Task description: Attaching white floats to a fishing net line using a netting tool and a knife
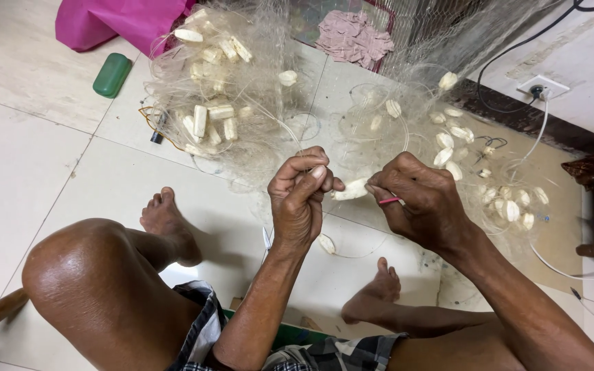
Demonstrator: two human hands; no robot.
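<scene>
Both hands pinched: left hand (302, 199) and right hand (421, 203) grip white float (352, 189).

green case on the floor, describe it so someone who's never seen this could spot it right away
Start at the pink bag at the top left of the tiled floor. Just below its right part, left of the heaped net with white floats, lies the green case. It is the only green, smooth, rounded oblong there; everything beside it is pale or pink.
</scene>
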